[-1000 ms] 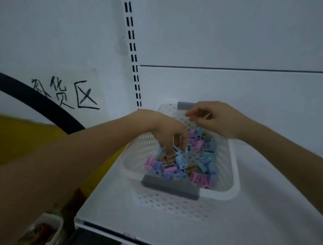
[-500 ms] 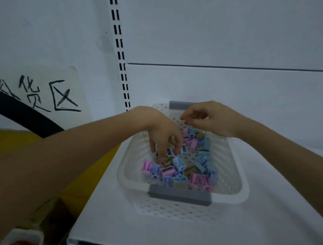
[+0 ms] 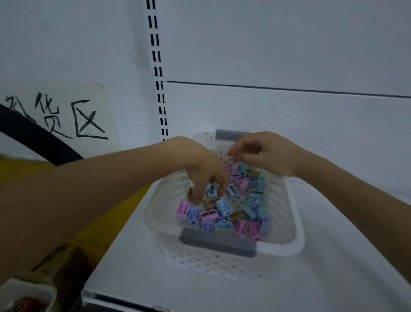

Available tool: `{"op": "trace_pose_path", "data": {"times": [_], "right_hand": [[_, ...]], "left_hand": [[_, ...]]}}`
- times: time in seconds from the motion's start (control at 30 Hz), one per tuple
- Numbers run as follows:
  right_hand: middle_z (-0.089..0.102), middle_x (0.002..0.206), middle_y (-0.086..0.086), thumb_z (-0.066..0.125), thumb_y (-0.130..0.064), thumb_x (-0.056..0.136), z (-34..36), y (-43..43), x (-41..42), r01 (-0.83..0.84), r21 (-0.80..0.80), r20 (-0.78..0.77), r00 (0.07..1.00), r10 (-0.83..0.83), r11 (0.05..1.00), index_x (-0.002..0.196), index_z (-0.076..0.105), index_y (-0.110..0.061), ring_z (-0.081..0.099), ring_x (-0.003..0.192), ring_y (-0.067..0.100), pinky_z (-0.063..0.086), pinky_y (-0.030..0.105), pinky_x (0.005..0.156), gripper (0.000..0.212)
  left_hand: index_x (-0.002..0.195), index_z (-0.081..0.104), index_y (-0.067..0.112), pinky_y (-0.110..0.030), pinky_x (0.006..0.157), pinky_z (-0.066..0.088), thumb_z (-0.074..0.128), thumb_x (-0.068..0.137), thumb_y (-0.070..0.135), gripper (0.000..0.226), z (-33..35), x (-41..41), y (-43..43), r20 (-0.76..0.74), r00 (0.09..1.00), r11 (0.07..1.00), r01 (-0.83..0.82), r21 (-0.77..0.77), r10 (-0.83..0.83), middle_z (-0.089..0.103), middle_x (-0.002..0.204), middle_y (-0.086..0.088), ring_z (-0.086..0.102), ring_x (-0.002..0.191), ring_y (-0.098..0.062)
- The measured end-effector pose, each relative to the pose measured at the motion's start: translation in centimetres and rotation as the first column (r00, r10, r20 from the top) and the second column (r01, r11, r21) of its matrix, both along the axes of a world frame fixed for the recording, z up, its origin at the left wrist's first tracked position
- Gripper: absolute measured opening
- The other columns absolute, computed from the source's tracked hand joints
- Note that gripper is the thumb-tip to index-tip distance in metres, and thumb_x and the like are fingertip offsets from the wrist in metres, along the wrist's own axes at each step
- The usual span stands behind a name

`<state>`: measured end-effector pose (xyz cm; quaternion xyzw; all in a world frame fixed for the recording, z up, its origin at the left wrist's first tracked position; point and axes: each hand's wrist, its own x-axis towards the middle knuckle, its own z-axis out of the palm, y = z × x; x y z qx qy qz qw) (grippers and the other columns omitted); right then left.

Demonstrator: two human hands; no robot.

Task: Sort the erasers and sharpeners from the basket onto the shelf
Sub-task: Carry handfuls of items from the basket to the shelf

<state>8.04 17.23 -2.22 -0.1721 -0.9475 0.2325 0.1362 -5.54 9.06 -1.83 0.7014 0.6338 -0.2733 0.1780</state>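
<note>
Basket first: a white perforated plastic basket [image 3: 291,211] with grey handle strips on its near and far rims sits on the flat white metal shelf [image 3: 213,292], close to the back panel. Its bottom is covered with a jumble of small plastic sharpeners [image 3: 222,206] in pink, blue and lilac, plus some tan pieces [image 3: 236,215] mixed in. Can't say if those are erasers. Every piece I can see is inside the basket.

The left hand [image 3: 198,165] reaches in from the left side with its fingers bent down into the pile. The tips sit on either side of a light blue sharpener [image 3: 212,191], right against it, but honestly I can't tell if it's actually pinched. The right hand [image 3: 268,153] hovers over the far end, above the pieces, fingers curled in and thumb close to the forefinger. Can't tell if anything's in there.

Off to the left there's a white slotted upright rail [image 3: 157,66], a paper sign with black handwritten characters [image 3: 55,117], and a curved black hose [image 3: 29,134] above a yellow surface [image 3: 13,177].
</note>
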Motion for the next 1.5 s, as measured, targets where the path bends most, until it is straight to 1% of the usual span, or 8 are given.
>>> {"op": "trace_pose_path", "data": {"times": [0.3,0.53,0.7,0.87,1.1,1.27,1.4,1.5], "right_hand": [[0.064,0.093,-0.007,0.056,-0.017,0.088,-0.1,0.0,0.1,0.004,-0.006,0.001,1.000,-0.004,1.000,0.102,0.065,-0.022,0.059,0.084,0.004,0.044,0.017,0.079,0.018],[0.065,0.095,0.000,0.057,-0.013,0.087,0.3,-0.1,0.6,0.004,0.029,0.023,1.000,-0.005,1.000,0.104,0.065,-0.017,0.060,0.082,0.008,0.048,0.018,0.077,0.019],[0.060,0.103,0.000,0.056,-0.013,0.086,1.8,-1.0,-0.2,-0.023,0.155,0.123,0.992,0.004,0.988,0.117,0.049,-0.014,0.056,0.091,0.016,0.047,0.028,0.082,0.032],[0.055,0.104,-0.004,0.063,-0.016,0.083,3.5,-2.3,-0.6,-0.058,0.189,0.223,0.975,0.015,0.980,0.104,0.046,-0.018,0.057,0.096,0.016,0.047,0.026,0.079,0.027],[0.044,0.135,-0.007,0.067,-0.036,0.080,1.2,-5.4,-2.1,-0.247,0.059,0.687,0.713,0.141,0.967,0.131,0.042,-0.036,0.048,0.114,0.014,0.041,0.030,0.097,0.056],[0.049,0.132,-0.002,0.062,-0.020,0.086,-0.5,-5.4,-3.0,-0.289,0.095,0.651,0.742,0.160,0.953,0.130,0.047,-0.027,0.046,0.099,0.011,0.039,0.022,0.085,0.047],[0.044,0.137,-0.001,0.061,-0.016,0.086,-0.6,-5.3,-3.1,-0.292,0.115,0.656,0.740,0.148,0.949,0.135,0.041,-0.024,0.043,0.120,0.017,0.038,0.029,0.102,0.054],[0.045,0.136,0.000,0.061,-0.013,0.084,-0.7,-5.3,-3.1,-0.288,0.072,0.665,0.727,0.169,0.955,0.134,0.041,-0.024,0.044,0.119,0.018,0.039,0.029,0.099,0.055]], "left_hand": [[0.100,0.053,0.012,-0.026,0.066,0.033,0.066,0.077,0.002,0.028,-0.7,0.2,0.0,-0.052,0.997,0.994,0.064,0.086,-0.060,0.035,0.073,0.010,0.039,0.080,-0.016],[0.091,0.049,0.022,-0.034,0.073,0.041,0.064,0.078,0.004,0.027,1.5,-0.1,0.1,-0.022,0.997,0.960,0.077,0.269,-0.074,0.048,0.094,-0.004,0.047,0.085,-0.021],[0.088,0.048,0.025,-0.037,0.076,0.046,0.064,0.078,0.006,0.027,3.3,-1.7,-0.7,-0.005,1.000,0.919,0.011,0.395,-0.010,0.046,0.084,0.005,0.048,0.083,-0.020],[0.089,0.050,0.025,-0.036,0.078,0.046,0.063,0.078,0.007,0.025,3.8,-3.0,-1.8,0.105,0.994,0.859,-0.023,0.511,-0.035,0.041,0.079,0.016,0.049,0.087,-0.018],[0.087,0.051,0.026,-0.035,0.079,0.048,0.064,0.079,0.007,0.025,3.2,-3.7,-1.9,0.197,0.979,0.807,-0.080,0.585,-0.045,0.049,0.088,0.008,0.050,0.089,-0.016],[0.090,0.054,0.022,-0.035,0.081,0.049,0.065,0.080,0.006,0.022,1.5,-3.5,-1.6,0.304,0.948,0.763,-0.129,0.633,-0.093,0.055,0.098,-0.003,0.052,0.093,-0.021],[0.096,0.058,0.014,-0.034,0.080,0.048,0.064,0.079,0.004,0.020,0.3,-3.1,-1.2,0.383,0.915,0.723,-0.182,0.667,-0.124,0.054,0.098,-0.005,0.053,0.093,-0.021],[0.095,0.059,0.012,-0.034,0.080,0.049,0.064,0.078,0.002,0.020,0.0,-2.9,-0.9,0.426,0.895,0.696,-0.222,0.683,-0.131,0.057,0.100,-0.010,0.054,0.092,-0.022]]}}
